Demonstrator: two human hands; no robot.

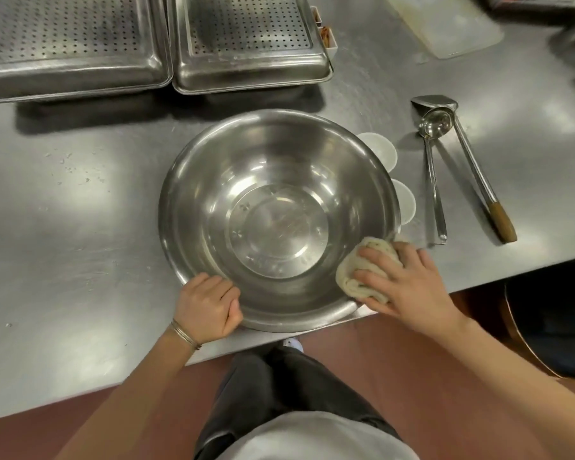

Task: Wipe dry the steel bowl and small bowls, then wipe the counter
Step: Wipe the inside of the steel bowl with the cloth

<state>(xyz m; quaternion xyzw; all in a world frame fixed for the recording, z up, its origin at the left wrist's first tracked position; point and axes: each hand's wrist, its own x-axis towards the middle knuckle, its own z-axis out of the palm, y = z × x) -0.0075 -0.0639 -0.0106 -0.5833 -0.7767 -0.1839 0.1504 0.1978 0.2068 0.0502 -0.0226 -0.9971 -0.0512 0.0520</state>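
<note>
Drying the rim of the large round steel bowl.

The left hand closes on the near rim; the right hand presses a folded cream cloth there. Two small white bowls wait beyond the right hand. Next, probably the inside wall.

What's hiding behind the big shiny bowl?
Two small white bowls peek out from behind the right side of the steel bowl. Its rim covers part of each, so you cannot see whether anything is inside them.
</note>
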